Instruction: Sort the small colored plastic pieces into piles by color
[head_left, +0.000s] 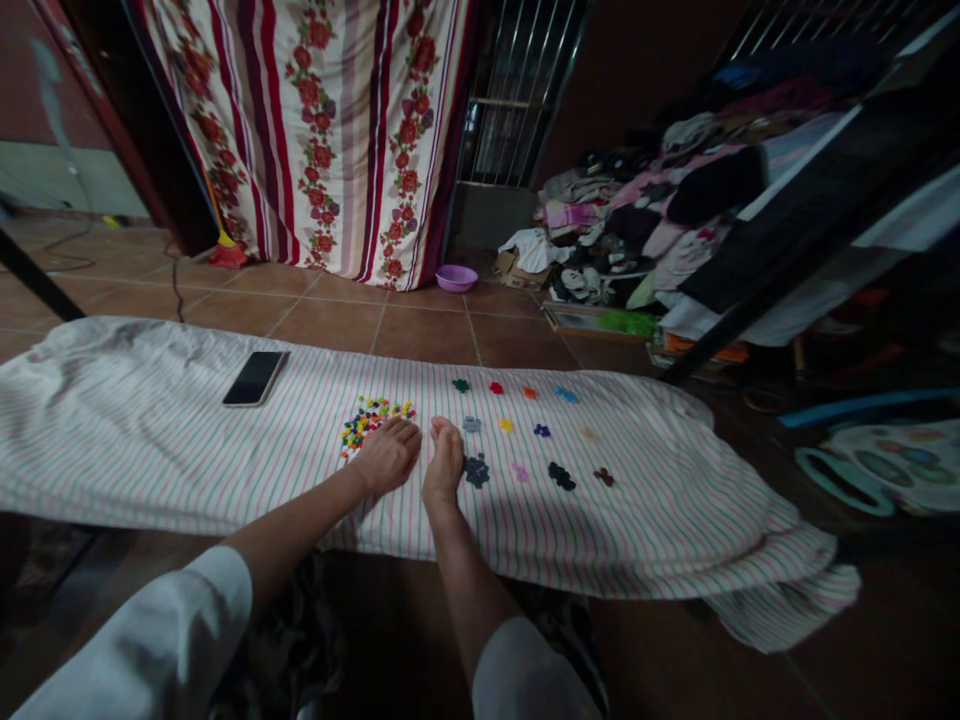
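Note:
My left hand [388, 455] lies palm down over the right part of a pile of mixed coloured beads [360, 425], its fingers extended. Just right of it, my right hand [444, 460] rests on its edge with fingers stretched together, beside a dark grey cluster [476, 471]. Sorted by colour, small clusters stand in rows on the right: green [460, 385], red [496, 388], orange [529, 393], blue [565, 395], light grey [472, 425], yellow [506, 425], purple [541, 430], beige [590, 433], pink [520, 472], black [561, 476] and brown [604, 477].
A phone [256, 379] lies left of the pile on the striped cloth [172, 430]. Beyond the cloth are a purple basin [457, 278], a flowered curtain [337, 130] and heaped clothes [622, 210]. Dark slanting bars stand at both sides.

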